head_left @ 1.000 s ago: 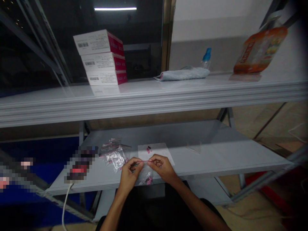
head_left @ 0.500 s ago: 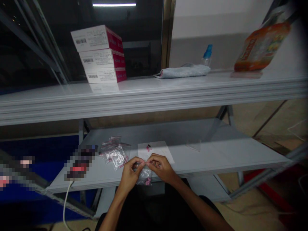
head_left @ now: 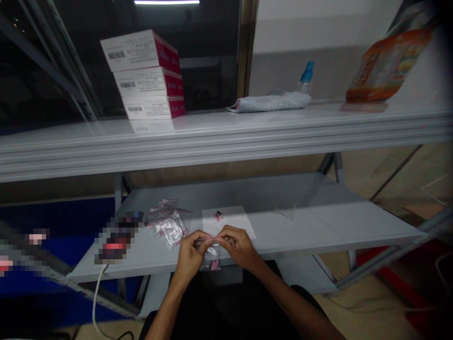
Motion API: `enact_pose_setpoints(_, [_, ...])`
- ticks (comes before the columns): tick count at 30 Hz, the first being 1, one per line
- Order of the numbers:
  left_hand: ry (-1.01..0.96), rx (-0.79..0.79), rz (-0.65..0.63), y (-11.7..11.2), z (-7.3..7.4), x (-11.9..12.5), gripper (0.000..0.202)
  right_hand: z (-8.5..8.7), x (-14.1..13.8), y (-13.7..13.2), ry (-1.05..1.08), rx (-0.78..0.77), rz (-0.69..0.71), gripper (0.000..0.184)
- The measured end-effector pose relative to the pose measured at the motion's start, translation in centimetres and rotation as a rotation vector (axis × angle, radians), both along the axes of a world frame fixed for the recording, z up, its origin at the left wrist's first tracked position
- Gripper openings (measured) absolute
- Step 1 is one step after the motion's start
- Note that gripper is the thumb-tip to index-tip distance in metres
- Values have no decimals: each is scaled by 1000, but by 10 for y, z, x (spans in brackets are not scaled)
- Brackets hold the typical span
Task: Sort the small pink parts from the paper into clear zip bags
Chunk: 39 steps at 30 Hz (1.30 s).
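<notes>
My left hand (head_left: 193, 252) and right hand (head_left: 239, 245) both pinch the top edge of a small clear bag (head_left: 212, 257), thumbs and fingers closed near each other along it. The bag hangs below my fingertips at the near edge of the lower shelf (head_left: 311, 215), pink pieces (head_left: 214, 265) gathered at its bottom.

Just beyond my fingers lies a white sheet (head_left: 240, 222) with a few pink and dark bits (head_left: 218, 216) on it. A heap of clear bags (head_left: 171, 229) crowds in beside my left hand; farther left sits a pixelated object (head_left: 118, 238) I can't make out, near a white cable (head_left: 95, 302). Well off to my right lies a clear, flat piece (head_left: 285, 212).

The upper shelf (head_left: 212, 144) runs across in front of me, bearing three stacked boxes (head_left: 145, 80), a folded cloth (head_left: 271, 102) partly hiding a blue-topped bottle (head_left: 307, 75), and an orange bottle (head_left: 385, 66).
</notes>
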<state>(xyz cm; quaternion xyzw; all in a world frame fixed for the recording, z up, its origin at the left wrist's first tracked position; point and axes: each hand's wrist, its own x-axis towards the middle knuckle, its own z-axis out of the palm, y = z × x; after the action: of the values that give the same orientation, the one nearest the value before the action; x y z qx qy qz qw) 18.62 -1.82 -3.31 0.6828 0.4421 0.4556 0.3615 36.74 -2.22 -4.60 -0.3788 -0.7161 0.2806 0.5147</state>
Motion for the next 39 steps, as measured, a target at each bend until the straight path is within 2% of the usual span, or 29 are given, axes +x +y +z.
enact_pose_setpoints(5, [23,44,-52,4,5,-7,18,-6,3,6,27,-7,-87,30])
enact_pose_setpoints(8, [54,82,-20,10,8,-18,19,-6,6,10,-41,-9,-104,28])
enact_pose_setpoints(10, [42,91,84,16,7,-28,22,-2,15,12,-219,16,-113,26])
enact_pose_setpoints(12, [20,120,273,22,4,-42,28,7,33,12,-438,58,-239,23])
enact_pose_setpoints(15, [99,248,544,29,-2,-61,36,19,79,13,-700,71,-624,26])
enact_pose_setpoints(17, [260,358,686,32,-5,-69,40,21,118,13,-837,12,-854,36])
enact_pose_setpoints(18, [350,405,747,32,-5,-71,41,20,137,14,-896,-35,-927,39])
enact_pose_setpoints(21, [528,527,875,28,-1,-67,42,12,178,17,-983,-235,-997,33])
enact_pose_setpoints(23, [517,619,910,22,5,-58,42,11,186,17,-934,-249,-1007,29])
enact_pose_setpoints(25, [448,714,832,13,11,-43,39,19,174,14,-790,-134,-903,27])
enact_pose_setpoints(26, [417,748,727,7,15,-34,37,25,162,10,-690,-54,-793,26])
enact_pose_setpoints(29, [392,718,251,-13,25,-4,42,44,104,-9,-369,38,-324,20])
enact_pose_setpoints(31, [348,638,41,-25,28,11,43,51,65,-22,-237,47,-83,15])
enact_pose_setpoints(33, [227,548,-6,-30,30,16,27,49,38,-28,-158,34,-17,13])
enact_pose_setpoints(35, [127,398,68,-26,28,10,20,43,27,-22,-118,-22,-57,15])
enact_pose_setpoints(37, [54,215,162,-17,25,-1,27,34,27,-5,-140,-79,-156,18])
enact_pose_setpoints(39, [-16,60,193,-5,20,-12,36,26,30,17,-252,-79,-257,18])
